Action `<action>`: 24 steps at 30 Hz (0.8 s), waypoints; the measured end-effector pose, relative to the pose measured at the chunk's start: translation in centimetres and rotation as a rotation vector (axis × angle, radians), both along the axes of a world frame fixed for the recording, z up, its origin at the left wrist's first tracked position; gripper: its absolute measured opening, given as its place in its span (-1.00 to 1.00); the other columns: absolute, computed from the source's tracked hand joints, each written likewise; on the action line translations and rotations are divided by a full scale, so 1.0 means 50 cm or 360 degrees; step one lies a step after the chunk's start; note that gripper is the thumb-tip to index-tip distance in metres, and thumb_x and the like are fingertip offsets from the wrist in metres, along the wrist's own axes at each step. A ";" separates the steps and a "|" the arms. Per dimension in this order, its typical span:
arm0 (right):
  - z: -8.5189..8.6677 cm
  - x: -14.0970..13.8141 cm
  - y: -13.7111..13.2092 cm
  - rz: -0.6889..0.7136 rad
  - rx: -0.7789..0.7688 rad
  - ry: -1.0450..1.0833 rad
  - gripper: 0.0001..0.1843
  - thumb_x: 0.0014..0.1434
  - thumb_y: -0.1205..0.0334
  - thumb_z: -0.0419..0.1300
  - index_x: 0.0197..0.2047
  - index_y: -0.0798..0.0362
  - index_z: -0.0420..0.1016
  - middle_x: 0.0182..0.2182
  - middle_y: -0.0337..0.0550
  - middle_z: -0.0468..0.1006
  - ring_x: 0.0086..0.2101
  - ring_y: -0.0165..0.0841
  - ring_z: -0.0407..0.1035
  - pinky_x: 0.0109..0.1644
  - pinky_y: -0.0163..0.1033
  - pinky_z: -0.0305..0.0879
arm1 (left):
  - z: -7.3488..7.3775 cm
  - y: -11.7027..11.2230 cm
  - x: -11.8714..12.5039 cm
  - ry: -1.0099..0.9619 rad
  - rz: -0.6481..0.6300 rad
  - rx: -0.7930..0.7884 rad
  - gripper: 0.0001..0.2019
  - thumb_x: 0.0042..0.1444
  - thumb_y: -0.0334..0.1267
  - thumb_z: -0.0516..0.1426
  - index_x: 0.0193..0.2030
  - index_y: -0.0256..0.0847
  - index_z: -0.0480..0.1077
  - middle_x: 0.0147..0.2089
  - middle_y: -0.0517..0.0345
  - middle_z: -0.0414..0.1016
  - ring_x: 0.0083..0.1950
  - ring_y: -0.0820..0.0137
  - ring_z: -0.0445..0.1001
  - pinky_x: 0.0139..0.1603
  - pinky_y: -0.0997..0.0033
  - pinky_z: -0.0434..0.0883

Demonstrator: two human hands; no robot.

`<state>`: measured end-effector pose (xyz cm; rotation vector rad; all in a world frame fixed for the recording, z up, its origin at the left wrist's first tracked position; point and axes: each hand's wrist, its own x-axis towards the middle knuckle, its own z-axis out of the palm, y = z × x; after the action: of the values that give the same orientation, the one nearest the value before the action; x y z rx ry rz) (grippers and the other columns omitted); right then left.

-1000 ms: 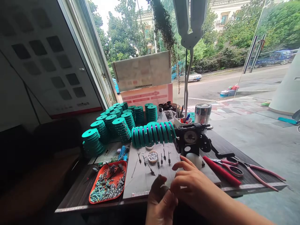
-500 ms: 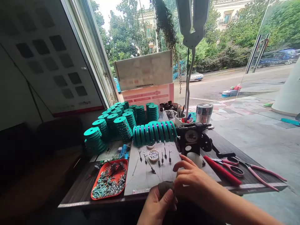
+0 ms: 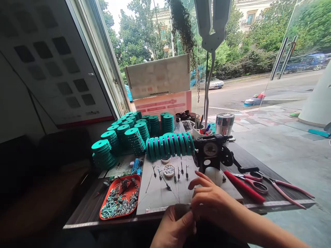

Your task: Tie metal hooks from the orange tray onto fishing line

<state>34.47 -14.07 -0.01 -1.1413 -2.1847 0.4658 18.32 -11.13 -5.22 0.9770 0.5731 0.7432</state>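
Note:
My left hand (image 3: 174, 225) is closed in a pinch at the table's near edge. A dark grey covering (image 3: 182, 209) shows at its index finger; whatever the fingertips hold is too small to make out. Touching it, my right hand (image 3: 210, 197) has its thumb and index finger together at the same spot, with the other fingers raised and spread. Thin lines (image 3: 178, 193) run down a pale board (image 3: 152, 203) toward both hands. Small dark stoppers (image 3: 168, 187) sit on these lines. Behind, several teal foam spools (image 3: 169, 144) are lined up on a winder (image 3: 210, 150).
At left, an orange tray (image 3: 101, 216) holds small metal and green parts. A dish of white beads (image 3: 169, 170) sits on the board. Stacked teal spools (image 3: 133, 141) stand behind. Scissors (image 3: 254, 182), a red case (image 3: 244, 186) and pliers (image 3: 287, 189) lie right, near a tin (image 3: 224, 124).
Both hands stay pinched together at almost the same spot. The right hand's raised fingers have shifted slightly left, and the camera view has moved a little.

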 end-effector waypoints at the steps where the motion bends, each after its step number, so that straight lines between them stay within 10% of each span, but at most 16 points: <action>1: 0.001 -0.001 -0.001 -0.0005 -0.0004 0.0021 -0.82 0.16 0.39 0.16 -0.47 0.02 0.39 -0.51 -0.37 0.43 -0.11 -0.39 0.27 0.26 -0.07 -0.25 | 0.002 -0.002 0.001 -0.0039 0.0006 -0.0060 -0.67 -0.24 -0.06 0.32 -0.63 -0.32 0.44 -0.65 0.22 0.21 -0.56 0.55 0.12 -0.53 0.52 0.02; 7: 0.006 -0.011 -0.004 -0.0072 -0.0017 0.0087 -0.85 0.15 0.36 0.19 -0.46 0.04 0.41 -0.50 -0.33 0.42 -0.12 -0.37 0.29 0.26 -0.04 -0.21 | 0.010 -0.015 0.009 -0.0222 0.0030 -0.0375 -0.72 -0.28 -0.15 0.36 -0.63 -0.31 0.42 -0.64 0.28 0.15 -0.56 0.60 0.10 -0.54 0.59 0.07; 14: -0.004 -0.008 -0.001 -0.0071 0.0187 -0.0170 -0.87 0.15 0.32 0.19 -0.43 -0.03 0.43 -0.46 -0.38 0.51 0.03 -0.29 0.20 0.26 0.05 -0.28 | -0.006 -0.029 0.006 -0.0124 0.0395 -0.0135 -0.75 -0.29 -0.16 0.36 -0.66 -0.30 0.47 -0.63 0.22 0.28 -0.53 0.58 0.16 -0.46 0.57 0.17; 18: -0.001 -0.010 -0.019 -0.0277 0.0368 -0.0140 -0.80 0.07 0.37 0.25 -0.21 -0.05 0.45 -0.17 -0.25 0.52 0.01 -0.20 0.24 0.16 0.01 0.02 | -0.018 -0.035 0.002 -0.0145 0.0548 -0.0348 -0.75 -0.38 -0.19 0.39 -0.55 -0.28 0.55 -0.50 0.14 0.43 -0.51 0.58 0.24 -0.52 0.60 0.19; 24: -0.033 -0.020 -0.053 -0.0515 -0.0221 0.0398 -0.89 0.13 0.39 0.11 -0.26 0.07 0.42 -0.41 -0.18 0.52 -0.39 -0.33 0.41 -0.29 -0.26 0.33 | -0.032 -0.044 0.004 -0.0098 0.0625 -0.0461 -0.73 -0.46 -0.19 0.41 -0.56 -0.25 0.54 -0.50 0.13 0.49 -0.51 0.54 0.33 -0.54 0.59 0.24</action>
<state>33.46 -16.72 -1.65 -1.4003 -1.7369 0.5882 18.51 -13.32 -6.80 0.5758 0.8063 1.0023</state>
